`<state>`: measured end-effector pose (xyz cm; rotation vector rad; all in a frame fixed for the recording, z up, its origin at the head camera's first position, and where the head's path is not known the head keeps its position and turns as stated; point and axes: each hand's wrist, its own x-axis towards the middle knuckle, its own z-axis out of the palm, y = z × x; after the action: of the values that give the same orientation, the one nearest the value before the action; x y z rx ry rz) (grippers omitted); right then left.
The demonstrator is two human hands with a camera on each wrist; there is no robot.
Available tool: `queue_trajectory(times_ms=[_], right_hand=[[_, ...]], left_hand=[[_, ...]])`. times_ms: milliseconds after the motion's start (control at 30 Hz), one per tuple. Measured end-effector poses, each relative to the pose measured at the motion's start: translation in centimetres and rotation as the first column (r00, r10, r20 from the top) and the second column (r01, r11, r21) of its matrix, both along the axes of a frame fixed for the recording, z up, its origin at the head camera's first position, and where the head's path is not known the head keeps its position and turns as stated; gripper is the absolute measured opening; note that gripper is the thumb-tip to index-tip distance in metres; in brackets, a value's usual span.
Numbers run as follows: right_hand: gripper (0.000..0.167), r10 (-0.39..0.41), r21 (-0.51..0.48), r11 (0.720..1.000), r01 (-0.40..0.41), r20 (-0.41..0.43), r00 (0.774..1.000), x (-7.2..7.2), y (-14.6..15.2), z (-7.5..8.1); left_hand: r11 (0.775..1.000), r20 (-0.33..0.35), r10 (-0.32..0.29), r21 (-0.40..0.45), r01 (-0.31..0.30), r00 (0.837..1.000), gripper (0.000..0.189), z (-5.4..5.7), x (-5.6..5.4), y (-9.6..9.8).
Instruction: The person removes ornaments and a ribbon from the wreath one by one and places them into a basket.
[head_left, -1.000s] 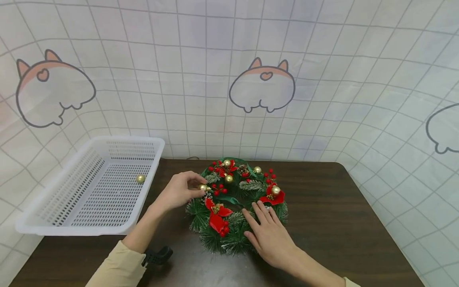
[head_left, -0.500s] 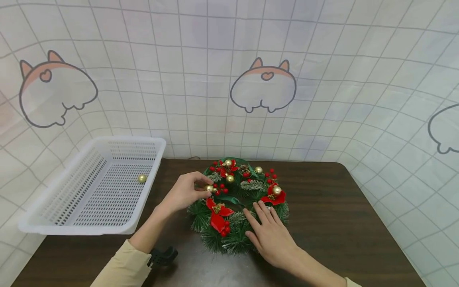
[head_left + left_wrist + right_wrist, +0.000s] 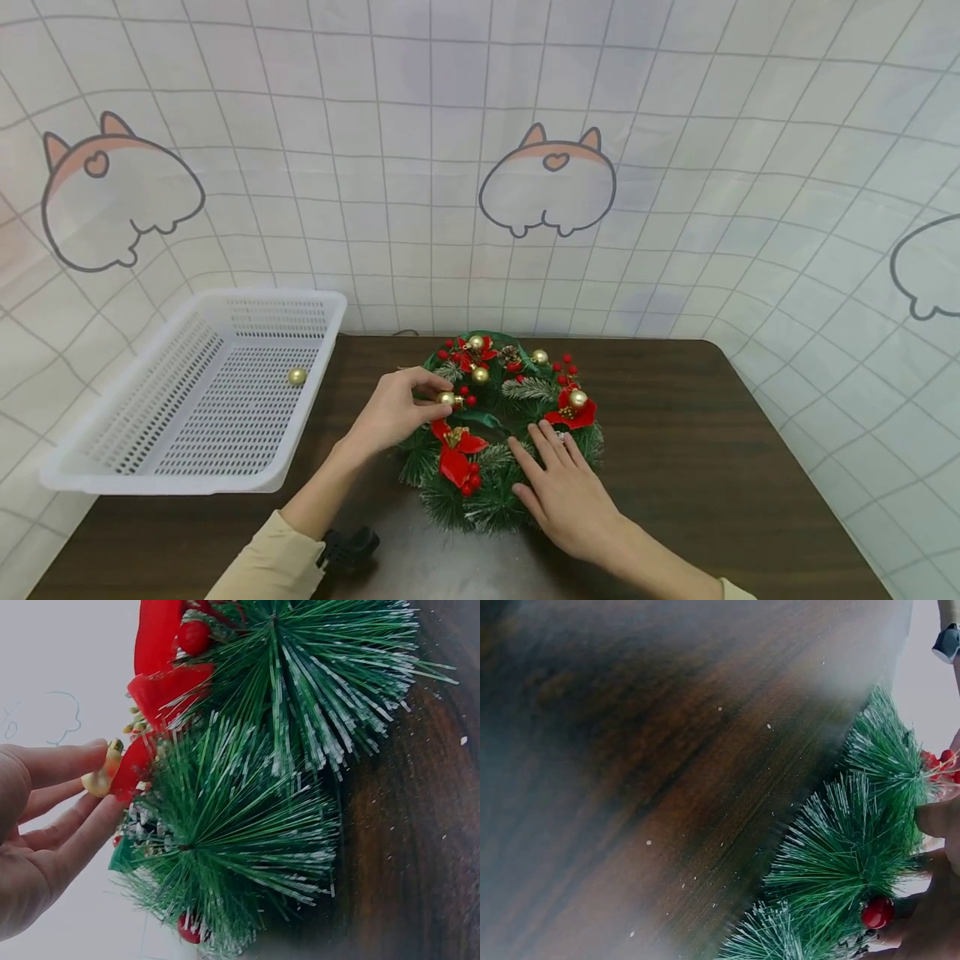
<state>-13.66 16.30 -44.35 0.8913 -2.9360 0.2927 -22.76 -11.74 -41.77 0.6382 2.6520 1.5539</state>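
Observation:
A green wreath [image 3: 491, 492] with frosted needles, red flowers, red berries and gold balls lies on the dark wooden table. At its left side my left hand [image 3: 397, 408] pinches a small gold ball ornament [image 3: 447, 399] between thumb and fingers, over the inner edge of the ring. In the left wrist view the gold ornament [image 3: 102, 778] shows between the fingertips, close beside a red petal [image 3: 135, 765]. My right hand [image 3: 570, 500] rests on the wreath's front right part with fingers spread; in the right wrist view its fingers lie among the needles [image 3: 855, 862].
A white perforated basket [image 3: 168, 482] stands at the left of the table, with one gold ball [image 3: 297, 377] inside. A black strap [image 3: 351, 548] is at the left wrist. A pale grid-patterned curtain [image 3: 420, 208] hangs behind the table [image 3: 675, 433].
My left hand has moved a little to the right with the gold ornament, from the wreath's left side toward its middle. The right hand stays in place on the wreath.

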Motion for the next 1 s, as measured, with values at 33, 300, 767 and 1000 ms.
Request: queue_trajectory(times_ms=[33,300,767,1000], right_hand=[[0.057,0.001,0.002,1.0,-0.001,-0.002,1.0,0.0,0.0,0.0],[0.057,0.001,0.001,1.0,-0.001,-0.015,1.0,0.0,0.0,0.0],[0.057,-0.003,0.008,1.0,0.003,-0.011,1.0,0.1,0.0,0.1],[0.057,-0.006,0.007,1.0,0.006,-0.007,1.0,0.0,-0.1,0.0]], left_hand=[[1.0,-0.005,0.006,0.002,-0.006,1.0,0.027,-0.1,0.0,0.1],[0.997,-0.035,0.07,0.03,-0.069,0.997,0.026,-0.3,0.5,1.1],[0.98,-0.106,0.196,0.048,-0.192,0.975,0.026,-1.1,0.5,2.8],[0.979,-0.144,0.2,0.062,-0.192,0.969,0.026,-1.4,0.7,3.6]])
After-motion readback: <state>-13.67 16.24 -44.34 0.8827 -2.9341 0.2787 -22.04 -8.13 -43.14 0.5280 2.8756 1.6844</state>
